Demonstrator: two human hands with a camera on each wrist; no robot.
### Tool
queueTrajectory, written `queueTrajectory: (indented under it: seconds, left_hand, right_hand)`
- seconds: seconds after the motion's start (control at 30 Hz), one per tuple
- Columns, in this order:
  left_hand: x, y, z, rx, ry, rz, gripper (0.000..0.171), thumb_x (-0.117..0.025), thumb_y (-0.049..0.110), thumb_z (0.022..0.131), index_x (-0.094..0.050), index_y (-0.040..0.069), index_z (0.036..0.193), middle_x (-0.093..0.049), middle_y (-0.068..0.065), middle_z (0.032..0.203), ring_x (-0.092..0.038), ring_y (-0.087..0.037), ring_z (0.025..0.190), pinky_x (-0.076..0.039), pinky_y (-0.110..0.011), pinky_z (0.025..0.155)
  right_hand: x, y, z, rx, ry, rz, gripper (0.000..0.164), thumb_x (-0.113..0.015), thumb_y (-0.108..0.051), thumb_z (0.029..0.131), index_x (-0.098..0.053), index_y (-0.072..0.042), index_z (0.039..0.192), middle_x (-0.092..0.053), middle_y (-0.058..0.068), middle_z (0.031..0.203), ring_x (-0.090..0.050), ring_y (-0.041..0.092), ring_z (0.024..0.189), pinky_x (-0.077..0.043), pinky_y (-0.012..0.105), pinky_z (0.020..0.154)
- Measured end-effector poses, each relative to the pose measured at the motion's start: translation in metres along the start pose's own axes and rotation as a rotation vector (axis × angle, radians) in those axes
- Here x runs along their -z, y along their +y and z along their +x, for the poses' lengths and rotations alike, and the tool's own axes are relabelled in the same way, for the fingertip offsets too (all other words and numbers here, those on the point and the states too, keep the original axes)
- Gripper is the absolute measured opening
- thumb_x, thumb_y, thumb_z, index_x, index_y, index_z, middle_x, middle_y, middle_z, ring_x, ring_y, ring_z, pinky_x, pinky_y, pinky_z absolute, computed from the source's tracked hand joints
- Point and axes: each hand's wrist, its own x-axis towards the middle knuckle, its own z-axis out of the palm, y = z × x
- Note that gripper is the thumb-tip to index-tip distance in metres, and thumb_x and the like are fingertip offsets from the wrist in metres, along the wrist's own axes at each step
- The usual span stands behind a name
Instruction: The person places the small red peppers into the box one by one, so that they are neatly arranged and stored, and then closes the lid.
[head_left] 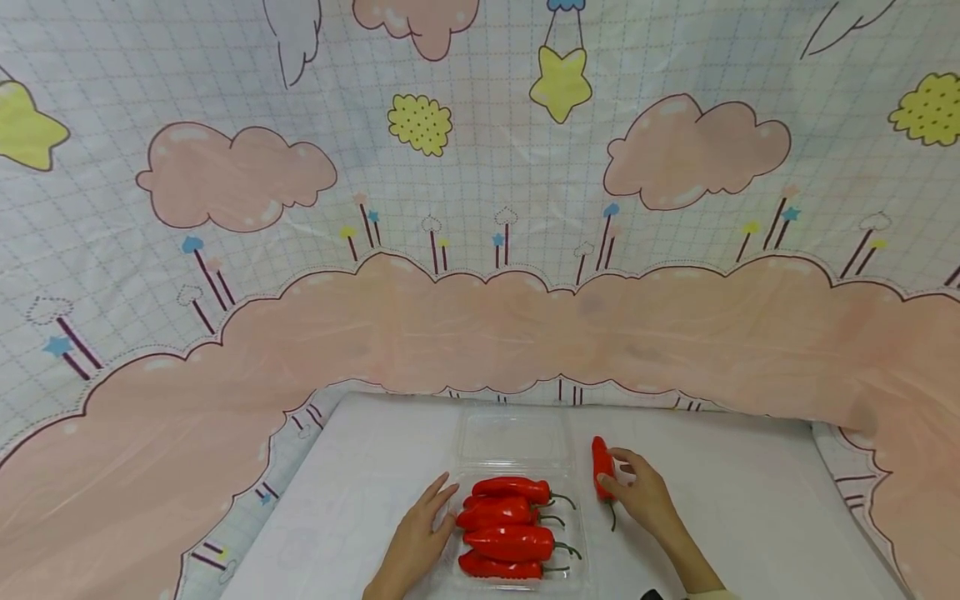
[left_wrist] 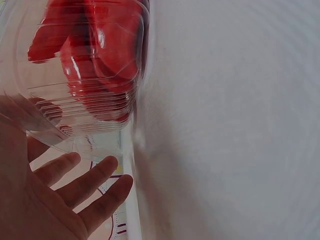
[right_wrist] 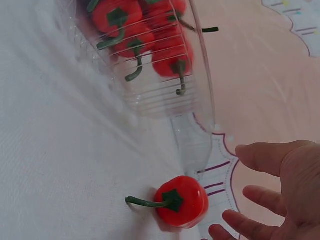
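A clear plastic box [head_left: 572,560] holds several red peppers [head_left: 510,543] with green stems pointing right. At the box's left side is my left hand [head_left: 417,533], its fingers spread; in the left wrist view these fingers [left_wrist: 95,187] look straight and relaxed. Whether the thumb touches the plastic, I cannot tell. One more red pepper [head_left: 600,458] lies on the table to the right of the box, stem toward me. My right hand [head_left: 643,493] reaches over it from the right. In the right wrist view, the fingers [right_wrist: 260,162] stand apart from this pepper [right_wrist: 182,202], holding nothing.
The box's transparent lid [head_left: 513,437] lies folded open at its far side. A white table surface [head_left: 720,492] spreads around the box. Behind and at the sides hangs a patterned cloth [head_left: 480,333] with clouds and stars. A small dark object [head_left: 652,594] shows at the bottom edge.
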Motion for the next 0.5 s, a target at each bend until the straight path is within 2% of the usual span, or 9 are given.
queueTrajectory:
  seconds: [0.27,0.5]
  left_hand:
    - [0.0,0.001,0.0,0.007,-0.001,0.003,0.042,-0.061,0.017,0.093,-0.06,0.013,0.135,-0.048,-0.006,0.151,-0.054,-0.034,0.131,-0.048,-0.057,0.102]
    - [-0.001,0.001,0.0,0.014,-0.006,0.001,0.042,-0.061,0.017,0.093,-0.06,0.013,0.135,-0.047,-0.006,0.152,-0.053,-0.034,0.132,-0.048,-0.057,0.101]
  right_hand:
    - [-0.006,0.009,0.007,-0.066,-0.026,0.008,0.058,-0.072,-0.022,0.088,-0.05,-0.006,0.138,-0.056,0.025,0.135,-0.057,0.043,0.119,-0.057,0.051,0.087]
    - [-0.009,0.012,0.01,-0.095,-0.031,0.014,0.061,-0.073,-0.022,0.086,-0.048,-0.004,0.139,-0.056,0.027,0.134,-0.057,0.043,0.117,-0.057,0.051,0.086]
